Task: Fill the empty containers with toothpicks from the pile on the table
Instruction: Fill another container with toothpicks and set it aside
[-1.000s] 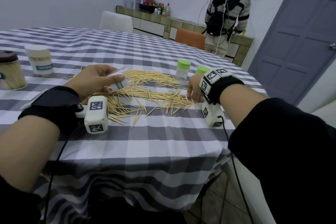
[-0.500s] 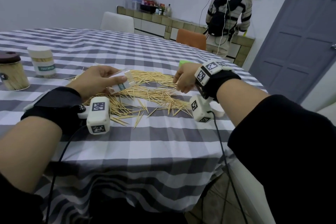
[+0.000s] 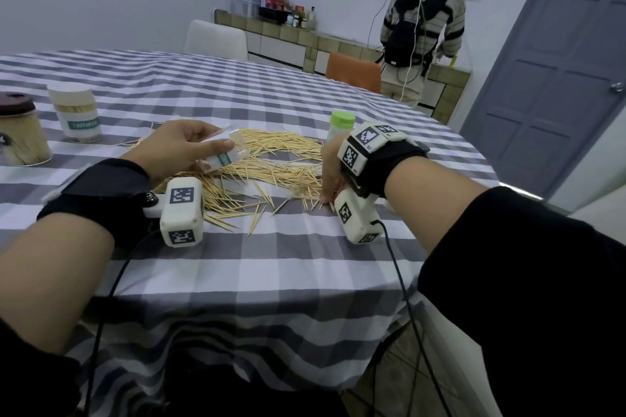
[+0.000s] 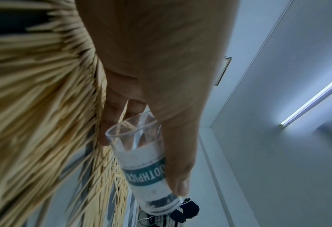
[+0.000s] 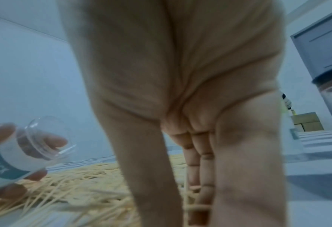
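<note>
My left hand (image 3: 176, 149) grips a clear, labelled toothpick container (image 3: 227, 154), tilted with its open mouth toward the right, just above the pile of toothpicks (image 3: 271, 166) on the checked tablecloth (image 3: 271, 264). The left wrist view shows the container (image 4: 143, 161) held between thumb and fingers, with the pile (image 4: 35, 92) beside it. My right hand (image 3: 330, 179) points down at the pile's right edge, straight fingers touching the toothpicks. Its fingertips run off the bottom of the right wrist view, where the container (image 5: 15, 153) hangs at left over the pile (image 5: 73, 192).
A green-lidded container (image 3: 341, 127) stands just behind my right hand. At far left stand a brown-lidded jar (image 3: 18, 135) and a white-lidded container (image 3: 76, 115), both holding toothpicks. Across the table are an orange chair (image 3: 354, 74), a white chair (image 3: 215, 39) and a person (image 3: 420, 24) at the counter.
My right hand rose from the pile toward the container's mouth half a second ago and has now dropped back onto the pile's right edge. The left hand kept the container nearly still.
</note>
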